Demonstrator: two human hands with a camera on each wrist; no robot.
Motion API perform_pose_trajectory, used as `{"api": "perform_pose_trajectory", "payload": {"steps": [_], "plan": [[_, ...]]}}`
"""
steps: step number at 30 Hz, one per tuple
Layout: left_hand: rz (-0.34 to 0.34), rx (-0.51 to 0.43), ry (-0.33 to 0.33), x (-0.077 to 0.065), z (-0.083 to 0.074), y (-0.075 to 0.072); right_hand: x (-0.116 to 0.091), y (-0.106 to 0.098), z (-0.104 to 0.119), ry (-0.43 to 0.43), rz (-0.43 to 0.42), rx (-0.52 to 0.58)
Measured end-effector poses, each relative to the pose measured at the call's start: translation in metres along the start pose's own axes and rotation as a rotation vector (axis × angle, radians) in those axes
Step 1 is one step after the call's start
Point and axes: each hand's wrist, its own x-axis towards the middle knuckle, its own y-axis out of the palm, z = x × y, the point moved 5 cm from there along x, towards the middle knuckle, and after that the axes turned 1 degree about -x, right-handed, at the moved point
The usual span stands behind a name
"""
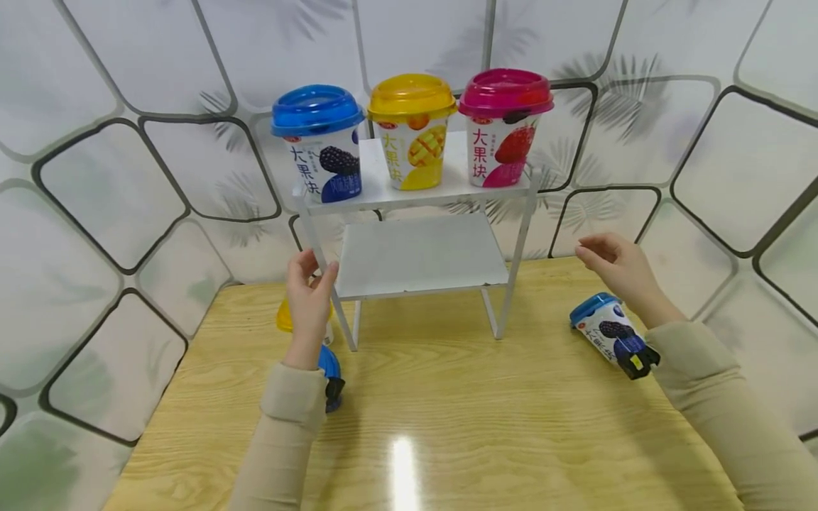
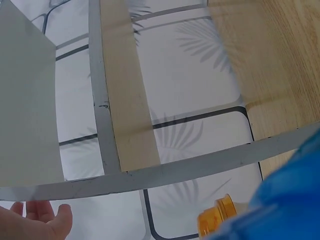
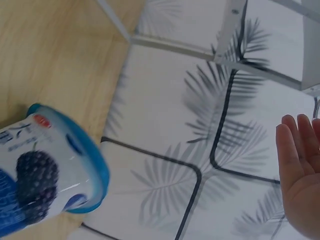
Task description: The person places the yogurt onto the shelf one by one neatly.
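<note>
A blue-lidded yogurt cup with blackberries (image 1: 326,160), a yellow-lidded cup with mango (image 1: 413,145) and a pink-lidded cup with strawberries (image 1: 501,142) stand in a row on the top tier of a white two-tier rack (image 1: 422,255). Beside the rack's left leg is my left hand (image 1: 309,291), fingers loosely bent, holding nothing. My right hand (image 1: 616,266) is in the air right of the rack, its fingers relaxed and nothing in them. Below it is another blue-lidded blackberry cup (image 1: 603,330), large in the right wrist view. A black device at the wrist covers its lower end.
Left of the rack, a yellow-lidded cup (image 1: 285,316) and a blue-lidded cup (image 1: 330,362) are partly hidden by my left arm. The wooden table (image 1: 434,397) meets a patterned backdrop (image 1: 211,184) behind and at the sides. The rack's lower tier (image 1: 418,248) is bare.
</note>
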Motion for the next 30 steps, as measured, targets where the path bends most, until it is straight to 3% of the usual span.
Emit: {"api": "perform_pose_trajectory", "payload": {"steps": [5, 18, 30], "plan": [[0.02, -0.013, 0.004, 0.0, 0.0, 0.004, -0.01, -0.005, -0.016, 0.061, 0.034, -0.086], [0.054, -0.039, 0.049, -0.002, -0.001, 0.007, -0.03, -0.011, -0.062, 0.174, 0.144, -0.163], [0.056, -0.04, 0.026, -0.003, -0.002, 0.007, -0.046, -0.007, -0.11, 0.331, 0.257, -0.221]]}}
